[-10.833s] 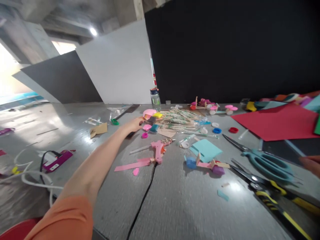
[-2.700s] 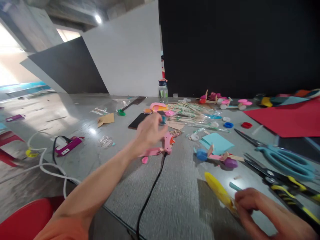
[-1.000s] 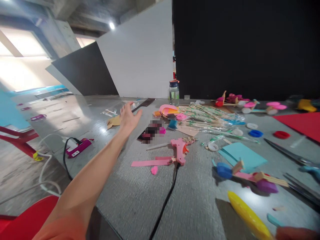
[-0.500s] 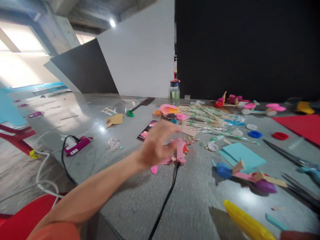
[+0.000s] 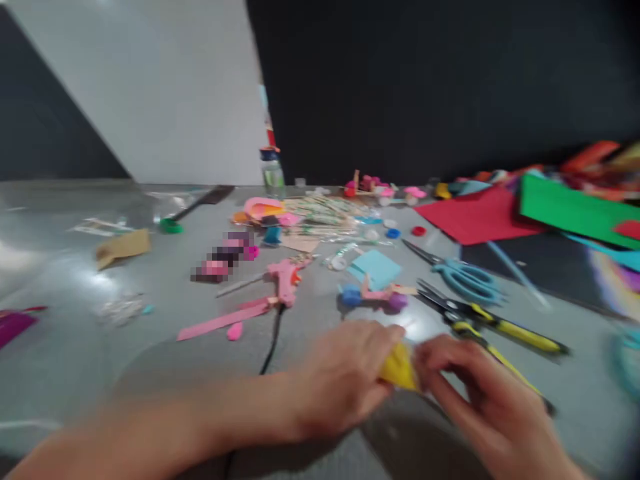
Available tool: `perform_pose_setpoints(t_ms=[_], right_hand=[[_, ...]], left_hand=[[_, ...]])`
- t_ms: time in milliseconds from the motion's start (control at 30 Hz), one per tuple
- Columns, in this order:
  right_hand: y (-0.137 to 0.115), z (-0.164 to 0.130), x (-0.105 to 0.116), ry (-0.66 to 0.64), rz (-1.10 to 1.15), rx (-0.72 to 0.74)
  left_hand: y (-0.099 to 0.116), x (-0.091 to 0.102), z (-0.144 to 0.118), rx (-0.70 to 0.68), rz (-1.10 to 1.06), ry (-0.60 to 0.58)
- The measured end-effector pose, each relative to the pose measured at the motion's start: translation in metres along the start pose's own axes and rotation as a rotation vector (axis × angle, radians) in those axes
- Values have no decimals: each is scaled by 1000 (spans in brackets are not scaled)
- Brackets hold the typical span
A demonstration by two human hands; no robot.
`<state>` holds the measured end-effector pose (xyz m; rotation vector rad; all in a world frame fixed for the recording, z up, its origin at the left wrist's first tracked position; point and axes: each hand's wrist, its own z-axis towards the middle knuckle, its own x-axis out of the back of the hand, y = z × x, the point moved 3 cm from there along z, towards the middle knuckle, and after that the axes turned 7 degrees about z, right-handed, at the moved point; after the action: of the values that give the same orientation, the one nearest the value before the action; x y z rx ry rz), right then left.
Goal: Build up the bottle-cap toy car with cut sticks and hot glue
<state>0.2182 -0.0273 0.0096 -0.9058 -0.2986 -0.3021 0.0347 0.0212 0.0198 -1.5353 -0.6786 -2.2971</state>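
The picture is motion-blurred. My left hand point(image 5: 345, 377) and my right hand point(image 5: 475, 393) meet low in the view, both closed on a yellow piece point(image 5: 399, 367) held between them just above the grey table point(image 5: 150, 360). Only a small part of the yellow piece shows between the fingers. Beyond my hands lie a pink glue gun point(image 5: 284, 280) with a black cord point(image 5: 270, 337), a pink strip point(image 5: 220, 321), and a small stick model with a blue and a purple cap point(image 5: 373, 298).
Teal scissors point(image 5: 463, 277) and yellow-handled cutters point(image 5: 495, 323) lie right of the model. Red paper point(image 5: 475, 217) and green paper point(image 5: 575, 207) sit at the back right. Further back stand a bottle point(image 5: 273, 170), a stick pile point(image 5: 325, 210) and a light-blue card point(image 5: 375, 267).
My left hand came back from the far middle of the table to the yellow piece that my right hand holds. The view swung right and down.
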Motion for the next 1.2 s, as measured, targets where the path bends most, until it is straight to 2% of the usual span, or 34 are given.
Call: perform_pose_setpoints(t_ms=[100, 367, 700, 867, 1067, 1200], right_hand=[[-17, 16, 0, -65, 2, 22], [-16, 16, 5, -113, -17, -64], [-8, 13, 2, -91, -10, 16], [-7, 12, -1, -87, -48, 24], [-5, 10, -2, -153, -47, 31], [-5, 11, -3, -219, -30, 7]], left_hand=[[-1, 2, 0, -49, 28, 71], [7, 2, 0, -75, 134, 125], [8, -7, -1, -58, 213, 72], [6, -10, -2, 6, 133, -22], [3, -7, -1, 60, -23, -114], [-2, -6, -1, 151, -150, -104]])
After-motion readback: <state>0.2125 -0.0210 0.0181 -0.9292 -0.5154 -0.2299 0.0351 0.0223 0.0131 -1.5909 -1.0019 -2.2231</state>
